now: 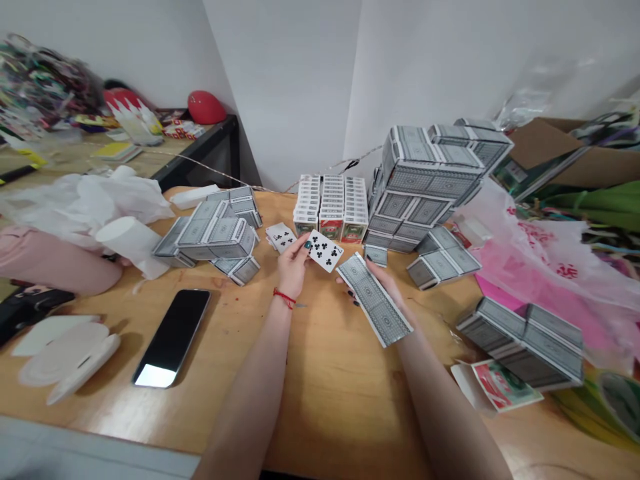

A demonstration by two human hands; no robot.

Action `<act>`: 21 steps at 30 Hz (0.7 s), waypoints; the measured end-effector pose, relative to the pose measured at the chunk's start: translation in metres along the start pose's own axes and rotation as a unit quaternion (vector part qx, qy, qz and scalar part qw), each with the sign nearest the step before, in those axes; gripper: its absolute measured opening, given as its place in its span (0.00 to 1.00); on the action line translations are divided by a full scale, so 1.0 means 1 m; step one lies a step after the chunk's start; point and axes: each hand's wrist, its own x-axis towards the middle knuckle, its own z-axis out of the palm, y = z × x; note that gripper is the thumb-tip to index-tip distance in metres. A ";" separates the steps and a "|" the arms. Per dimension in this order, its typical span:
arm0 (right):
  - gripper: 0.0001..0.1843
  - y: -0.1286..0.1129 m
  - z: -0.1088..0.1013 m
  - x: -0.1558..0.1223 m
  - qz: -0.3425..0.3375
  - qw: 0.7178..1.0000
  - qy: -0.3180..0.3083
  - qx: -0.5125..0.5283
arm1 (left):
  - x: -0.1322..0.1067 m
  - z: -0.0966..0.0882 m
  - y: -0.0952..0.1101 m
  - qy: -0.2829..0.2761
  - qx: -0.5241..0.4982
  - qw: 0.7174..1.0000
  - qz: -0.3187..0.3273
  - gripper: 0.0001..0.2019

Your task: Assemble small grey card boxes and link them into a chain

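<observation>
My left hand [294, 265] pinches a face-up playing card [325, 251], a seven of clubs, just above the wooden table [320, 373]. A red string circles that wrist. My right hand [381, 283] lies under a spread of face-down cards [374, 300] with grey patterned backs and holds it fanned toward me. A small pile of face-up cards [280, 236] rests on the table just left of the held card. Behind it stand three rows of upright card decks [331, 207].
Stacks of grey card boxes [430, 180] rise at the back right; more lie at left [215, 233] and right [525, 343]. A black phone [173, 337] lies at left, near white plastic trays [70, 357]. Pink bags [540, 267] crowd the right edge.
</observation>
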 end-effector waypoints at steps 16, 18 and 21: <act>0.20 0.005 0.006 0.003 0.005 0.998 0.055 -0.027 | -0.001 0.006 0.005 0.094 -0.087 0.992 -0.004 0.14; 0.20 0.004 0.005 0.004 0.003 0.998 0.056 -0.024 | -0.001 0.007 0.005 0.085 -0.079 0.993 -0.007 0.13; 0.21 0.004 0.004 0.005 0.006 0.998 0.056 -0.021 | -0.003 0.009 0.004 0.064 -0.054 0.996 -0.012 0.13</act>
